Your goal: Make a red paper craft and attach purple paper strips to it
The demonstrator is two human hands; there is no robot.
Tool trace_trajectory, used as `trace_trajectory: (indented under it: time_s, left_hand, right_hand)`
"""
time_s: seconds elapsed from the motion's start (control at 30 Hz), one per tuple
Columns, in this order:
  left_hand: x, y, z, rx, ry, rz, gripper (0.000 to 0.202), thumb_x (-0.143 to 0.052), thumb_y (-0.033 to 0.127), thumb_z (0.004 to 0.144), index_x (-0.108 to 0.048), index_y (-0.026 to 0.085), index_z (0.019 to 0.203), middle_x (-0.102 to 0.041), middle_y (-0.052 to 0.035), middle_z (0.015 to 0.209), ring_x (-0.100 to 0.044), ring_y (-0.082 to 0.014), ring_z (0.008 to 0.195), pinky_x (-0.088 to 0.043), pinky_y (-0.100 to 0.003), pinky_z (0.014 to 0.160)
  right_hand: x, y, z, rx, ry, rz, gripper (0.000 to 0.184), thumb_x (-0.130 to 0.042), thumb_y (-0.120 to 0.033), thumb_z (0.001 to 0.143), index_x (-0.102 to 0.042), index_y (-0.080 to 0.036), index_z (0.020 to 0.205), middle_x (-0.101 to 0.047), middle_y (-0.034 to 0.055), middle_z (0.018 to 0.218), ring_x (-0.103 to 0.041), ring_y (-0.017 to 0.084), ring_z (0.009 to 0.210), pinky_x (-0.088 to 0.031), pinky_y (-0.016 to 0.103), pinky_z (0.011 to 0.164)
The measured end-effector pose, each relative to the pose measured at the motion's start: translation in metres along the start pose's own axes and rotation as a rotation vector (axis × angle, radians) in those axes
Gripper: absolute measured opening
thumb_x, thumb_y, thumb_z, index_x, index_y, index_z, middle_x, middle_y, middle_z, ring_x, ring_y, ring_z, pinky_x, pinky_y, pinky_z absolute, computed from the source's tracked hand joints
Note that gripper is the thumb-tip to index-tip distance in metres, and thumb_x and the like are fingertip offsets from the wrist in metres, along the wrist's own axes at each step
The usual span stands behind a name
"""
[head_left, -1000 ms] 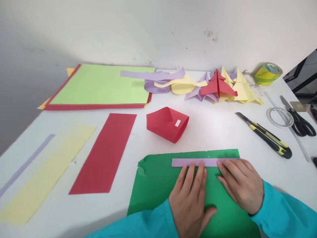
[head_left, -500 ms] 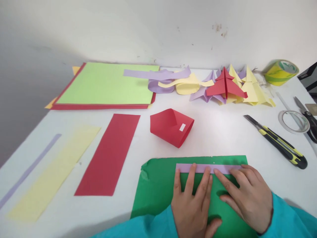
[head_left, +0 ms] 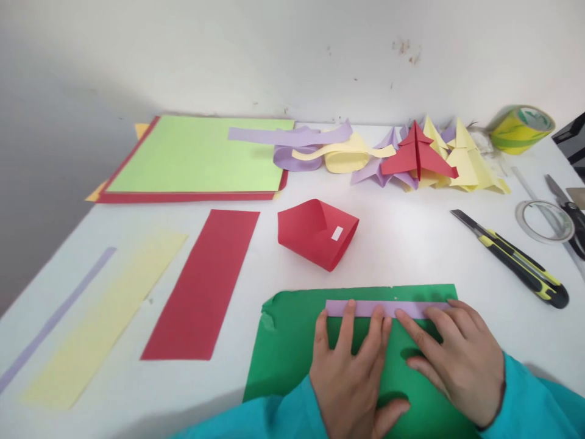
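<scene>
on the table [head_left: 402, 250], a green sheet [head_left: 283, 353] lies beneath both hands. the left hand [head_left: 347, 372] and right hand [head_left: 464, 360] have fingers spread, each grip clasping nothing, fingertips on the purple strip [head_left: 364, 309]. it lies just beyond the palms, long axis running left to right, both hands equally near.

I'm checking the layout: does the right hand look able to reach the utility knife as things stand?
Probably yes: only white tabletop shows between the right hand and the utility knife, though the hand would first have to leave the purple strip.
</scene>
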State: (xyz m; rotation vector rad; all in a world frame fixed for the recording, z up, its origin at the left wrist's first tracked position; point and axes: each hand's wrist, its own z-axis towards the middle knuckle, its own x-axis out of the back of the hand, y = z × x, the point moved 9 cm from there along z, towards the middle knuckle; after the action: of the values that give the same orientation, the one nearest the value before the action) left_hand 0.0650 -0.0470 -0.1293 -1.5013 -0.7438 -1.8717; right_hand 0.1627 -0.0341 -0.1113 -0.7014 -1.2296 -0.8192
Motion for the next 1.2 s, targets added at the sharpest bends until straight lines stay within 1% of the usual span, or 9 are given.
trace_trajectory:
  time_s: [0.23,0.43,0.57,0.67,0.77,0.83,0.93,1.1,1.2]
  left_hand:
    - [0.005,-0.001,0.008,0.040,-0.001,0.002,0.066,-0.040,0.062,0.076,-0.054,0.019,0.125,-0.052,-0.0037,0.130,-0.036,-0.0422,0.115,-0.025,-0.059,0.094]
    - [0.012,-0.002,0.012,0.047,-0.025,0.020,0.063,-0.038,0.063,0.078,-0.059,0.020,0.120,-0.055,-0.0034,0.127,-0.042,-0.0385,0.112,-0.030,-0.054,0.090]
    - [0.012,-0.003,0.011,0.037,-0.020,0.011,0.062,-0.041,0.062,0.077,-0.060,0.019,0.117,-0.056,-0.0038,0.126,-0.043,-0.0383,0.111,-0.030,-0.054,0.091]
    - [0.012,-0.002,0.012,0.026,-0.005,0.001,0.063,-0.043,0.063,0.076,-0.061,0.018,0.117,-0.056,-0.0044,0.125,-0.043,-0.0387,0.111,-0.031,-0.052,0.092]
    - [0.012,-0.001,0.014,0.011,0.001,0.003,0.065,-0.044,0.063,0.075,-0.060,0.018,0.119,-0.057,-0.0057,0.122,-0.044,-0.0382,0.110,-0.033,-0.048,0.091]
    - [0.012,-0.001,0.015,0.000,-0.003,0.017,0.063,-0.044,0.062,0.076,-0.057,0.021,0.123,-0.057,-0.0058,0.121,-0.045,-0.0383,0.109,-0.035,-0.047,0.089]
    - [0.012,0.001,0.015,-0.044,-0.010,0.051,0.059,-0.043,0.058,0.078,-0.053,0.025,0.126,-0.057,-0.0059,0.120,-0.047,-0.0385,0.108,-0.036,-0.047,0.087]
    - [0.013,0.002,0.013,-0.112,0.012,0.098,0.058,-0.042,0.055,0.079,-0.052,0.023,0.127,-0.057,-0.0079,0.120,-0.048,-0.0383,0.106,-0.038,-0.047,0.084]
    - [0.013,0.002,0.014,-0.092,0.011,0.089,0.057,-0.043,0.052,0.079,-0.053,0.021,0.126,-0.057,-0.0089,0.119,-0.047,-0.0398,0.107,-0.038,-0.049,0.085]
  right_hand:
    - [0.002,0.000,0.004,0.007,-0.004,-0.016,0.048,-0.050,-0.053,0.081,-0.056,-0.027,0.121,-0.060,0.0080,0.087,-0.047,0.024,0.079,-0.035,0.046,0.086]
    - [0.011,0.000,0.006,-0.003,0.046,-0.023,0.034,-0.047,-0.040,0.087,-0.061,-0.023,0.113,-0.063,0.0074,0.089,-0.051,0.024,0.083,-0.031,0.048,0.091]
    - [0.019,0.019,0.002,-0.020,0.151,0.015,0.027,-0.052,-0.029,0.085,-0.063,-0.017,0.107,-0.064,0.0089,0.090,-0.054,0.024,0.087,-0.036,0.047,0.088]
    - [0.024,0.048,-0.002,-0.130,0.209,0.139,0.026,-0.058,-0.028,0.081,-0.062,-0.016,0.104,-0.061,0.0093,0.086,-0.054,0.023,0.081,-0.043,0.041,0.074]
    - [0.022,0.068,-0.003,-0.251,0.208,0.299,0.017,-0.060,-0.028,0.080,-0.061,-0.017,0.093,-0.058,0.0079,0.084,-0.053,0.021,0.080,-0.043,0.038,0.068]
    - [0.018,0.072,-0.003,-0.321,0.190,0.356,0.012,-0.060,-0.029,0.079,-0.059,-0.018,0.081,-0.056,0.0067,0.082,-0.052,0.021,0.079,-0.042,0.038,0.070]
    - [0.012,0.076,-0.005,-0.416,0.152,0.329,0.017,-0.059,-0.032,0.079,-0.056,-0.018,0.069,-0.054,0.0063,0.083,-0.050,0.022,0.081,-0.039,0.039,0.071]
    - [0.006,0.083,-0.010,-0.498,0.101,0.254,0.019,-0.057,-0.030,0.079,-0.056,-0.019,0.063,-0.053,0.0051,0.086,-0.049,0.022,0.084,-0.035,0.039,0.074]
    - [0.007,0.084,-0.011,-0.503,0.098,0.255,0.019,-0.056,-0.030,0.079,-0.057,-0.019,0.064,-0.054,0.0050,0.086,-0.048,0.022,0.084,-0.035,0.039,0.074]
